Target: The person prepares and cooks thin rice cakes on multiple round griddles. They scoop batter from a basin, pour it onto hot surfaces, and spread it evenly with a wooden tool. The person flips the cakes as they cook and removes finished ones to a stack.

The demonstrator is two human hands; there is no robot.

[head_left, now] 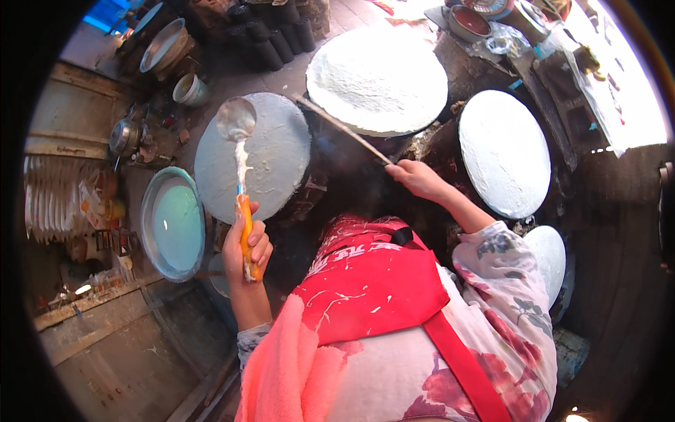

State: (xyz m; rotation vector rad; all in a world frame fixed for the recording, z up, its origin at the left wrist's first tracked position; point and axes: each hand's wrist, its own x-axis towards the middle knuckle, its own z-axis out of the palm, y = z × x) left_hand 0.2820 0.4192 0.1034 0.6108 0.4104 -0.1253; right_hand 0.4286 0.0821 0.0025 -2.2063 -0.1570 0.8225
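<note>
My left hand [233, 250] is closed round the orange handle of a metal ladle [236, 118]. The ladle stands bowl up, smeared with white batter along its neck, in front of a round greyish-white surface [278, 151]. My right hand [420, 179] grips one end of a thin wooden stick [343, 128]. The stick slants up and left, crossing the near edge of a large round coated in white batter [376, 77]; whether it touches the batter I cannot tell. Another white-coated round [505, 155] lies to the right of my right hand.
A metal basin [145, 232] of pale liquid stands at the left. Beyond it are a white bucket [190, 91] and a wide bowl [163, 46]. Black cylinders [267, 48] are stacked at the back. A smaller white round [547, 259] sits by my right elbow; a brown bowl [470, 24] is far right.
</note>
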